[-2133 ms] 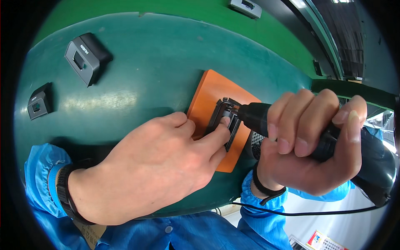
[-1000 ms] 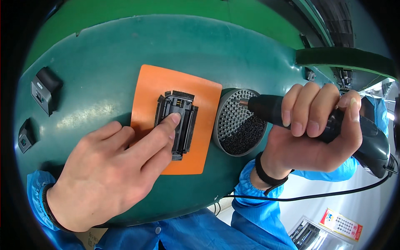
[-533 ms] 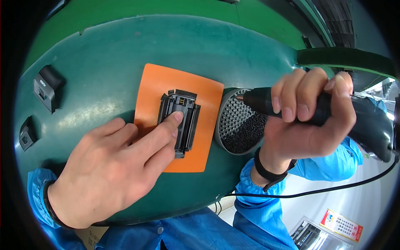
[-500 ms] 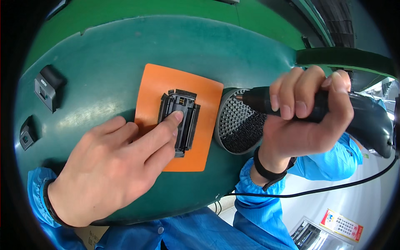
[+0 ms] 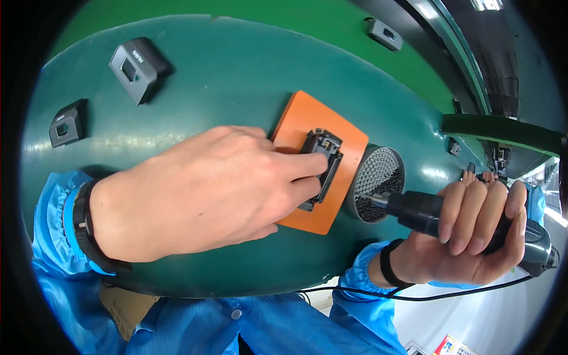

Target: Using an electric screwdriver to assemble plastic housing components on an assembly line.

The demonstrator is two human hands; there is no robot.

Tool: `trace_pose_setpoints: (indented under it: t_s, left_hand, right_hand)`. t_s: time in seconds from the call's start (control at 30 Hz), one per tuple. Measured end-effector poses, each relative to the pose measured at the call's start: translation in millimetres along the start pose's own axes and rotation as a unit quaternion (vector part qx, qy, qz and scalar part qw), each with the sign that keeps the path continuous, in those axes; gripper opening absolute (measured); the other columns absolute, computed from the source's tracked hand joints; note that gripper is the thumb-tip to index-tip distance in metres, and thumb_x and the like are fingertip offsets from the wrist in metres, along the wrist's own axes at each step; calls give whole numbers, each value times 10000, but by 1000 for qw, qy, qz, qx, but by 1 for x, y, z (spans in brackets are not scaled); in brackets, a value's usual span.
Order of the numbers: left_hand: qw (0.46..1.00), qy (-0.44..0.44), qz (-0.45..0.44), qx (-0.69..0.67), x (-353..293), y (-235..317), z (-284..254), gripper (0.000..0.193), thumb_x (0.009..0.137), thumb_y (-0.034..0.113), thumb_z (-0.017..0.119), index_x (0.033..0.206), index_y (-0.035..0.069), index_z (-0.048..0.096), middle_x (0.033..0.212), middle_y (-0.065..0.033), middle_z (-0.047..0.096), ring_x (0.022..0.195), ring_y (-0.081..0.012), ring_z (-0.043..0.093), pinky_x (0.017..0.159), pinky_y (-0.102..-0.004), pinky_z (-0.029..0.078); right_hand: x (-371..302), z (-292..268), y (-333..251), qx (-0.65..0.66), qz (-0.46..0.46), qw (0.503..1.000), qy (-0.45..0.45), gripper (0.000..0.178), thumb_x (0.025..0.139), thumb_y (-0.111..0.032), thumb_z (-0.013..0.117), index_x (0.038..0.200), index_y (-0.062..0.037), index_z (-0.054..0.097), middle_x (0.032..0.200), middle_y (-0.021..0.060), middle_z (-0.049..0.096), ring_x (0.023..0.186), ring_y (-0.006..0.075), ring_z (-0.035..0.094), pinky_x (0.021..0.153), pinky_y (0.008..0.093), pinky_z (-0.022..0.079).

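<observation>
While the left hand (image 5: 219, 189) lies across the orange mat (image 5: 300, 113), its index finger presses on the black part (image 5: 325, 145); I can't tell whether the thumb, hidden from where I look, closes on it too. The part sits tilted on the mat, about the middle, its long side running away from the person. Over on the right, the right hand (image 5: 482, 234) is wrapped firmly round the black driver (image 5: 417, 213), whose metal tip points left over the round dish (image 5: 378, 164). Small black bits (image 5: 370, 212) fill the near side of that dish, which stands just beside the mat; whether the tip touches them I can't make out. A black cord (image 5: 438, 297) curves below the right wrist. Well off to the left, two grey housings, one larger-looking (image 5: 148, 66) and one nearer the rim (image 5: 74, 121), lie on the green bench (image 5: 201, 100).
</observation>
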State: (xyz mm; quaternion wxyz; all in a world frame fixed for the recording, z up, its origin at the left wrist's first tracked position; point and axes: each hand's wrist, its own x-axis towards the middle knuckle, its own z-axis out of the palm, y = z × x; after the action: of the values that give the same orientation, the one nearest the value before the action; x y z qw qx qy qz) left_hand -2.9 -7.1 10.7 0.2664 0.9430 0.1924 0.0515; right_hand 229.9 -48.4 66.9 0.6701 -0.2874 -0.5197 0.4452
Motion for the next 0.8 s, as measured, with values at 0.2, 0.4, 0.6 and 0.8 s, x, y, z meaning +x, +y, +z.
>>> trace_pose_setpoints:
  t_s: [0.2, 0.4, 0.6, 0.8]
  left_hand:
    - [999, 0, -11, 31, -4, -1, 5, 550, 693, 257, 865, 1158, 35, 671, 1365, -67, 599, 846, -232, 661, 760, -342, 545]
    - [998, 17, -11, 65, 0, 1, 8, 545, 674, 251, 864, 1139, 40, 673, 1334, -62, 607, 798, -232, 648, 743, -332, 544]
    - [998, 13, -11, 63, -1, 1, 10, 523, 664, 236, 858, 1106, 29, 668, 1310, -66, 599, 779, -228, 640, 717, -338, 537]
    - [1000, 9, -10, 27, 0, -1, 9, 529, 674, 214, 846, 1123, 5, 659, 1298, -71, 604, 790, -241, 641, 729, -349, 531]
  right_hand:
    - [-12, 16, 24, 41, 78, 988, -124, 155, 1033, -211, 383, 1015, -62, 422, 620, 28, 474, 476, 123, 481, 486, 301, 460]
    - [-8, 15, 28, 41, 112, 983, -137, 169, 1014, -219, 396, 1014, -55, 438, 625, 27, 479, 498, 127, 478, 496, 305, 460]
    - [-9, 15, 32, 46, 115, 981, -148, 169, 1004, -212, 403, 1013, -50, 450, 633, 31, 479, 505, 132, 472, 510, 308, 454]
    - [-13, 15, 35, 60, 121, 980, -147, 169, 1009, -212, 395, 1023, -54, 453, 638, 33, 473, 510, 135, 464, 529, 318, 447]
